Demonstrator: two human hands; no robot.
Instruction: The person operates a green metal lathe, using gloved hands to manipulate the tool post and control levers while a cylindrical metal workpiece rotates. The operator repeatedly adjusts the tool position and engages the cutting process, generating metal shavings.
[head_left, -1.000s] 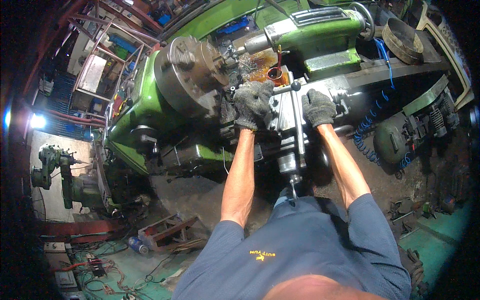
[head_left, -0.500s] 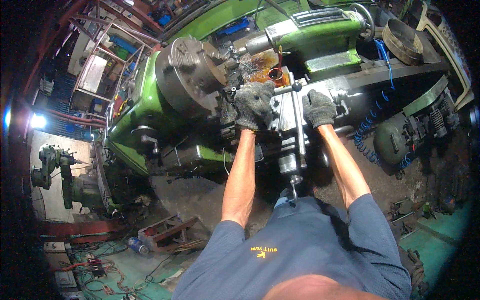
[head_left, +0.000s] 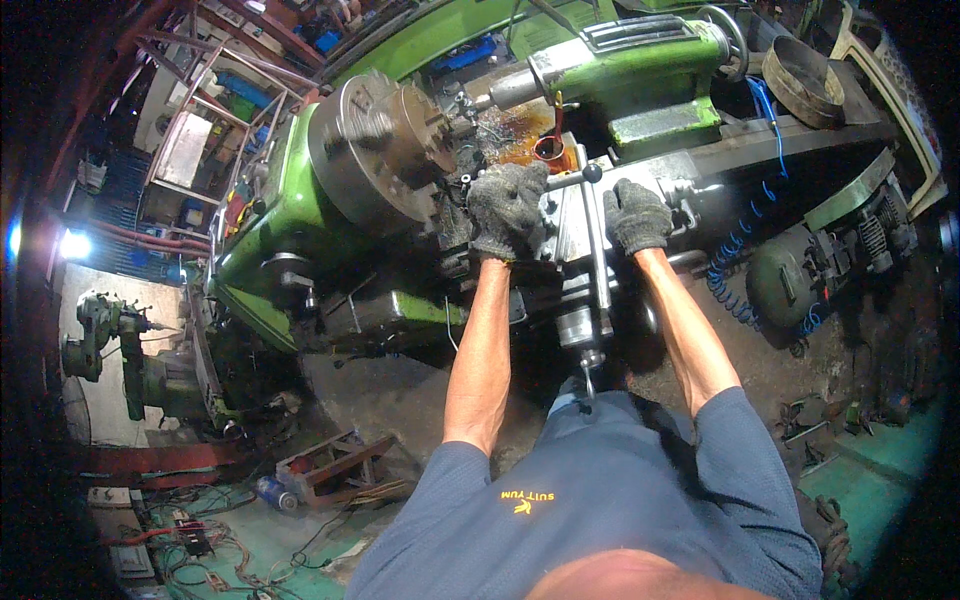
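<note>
Both my hands wear dark grey knit gloves and rest over the carriage of a green metal lathe. My left hand (head_left: 505, 210) is closed over the tool post area, just right of the big chuck (head_left: 365, 150), and its fingers hide what they grip. Beside it a lever with a round black knob (head_left: 592, 173) points right. My right hand (head_left: 638, 217) is curled on the right side of the bright metal slide (head_left: 572, 222); what lies under its fingers is hidden. Between my hands a long metal bar (head_left: 593, 235) runs toward me. The chuck's face looks smeared, as if turning.
Behind my hands stand the green tailstock (head_left: 640, 70) and a red-rimmed cup (head_left: 548, 148) with a brush handle. A round metal ring (head_left: 803, 82) sits far right, above a coiled blue hose (head_left: 735, 270). A crank handle (head_left: 590, 375) points toward my body. Cables (head_left: 210, 550) litter the left floor.
The chuck's surface shows different blurred marks. My hands stay in almost the same place.
</note>
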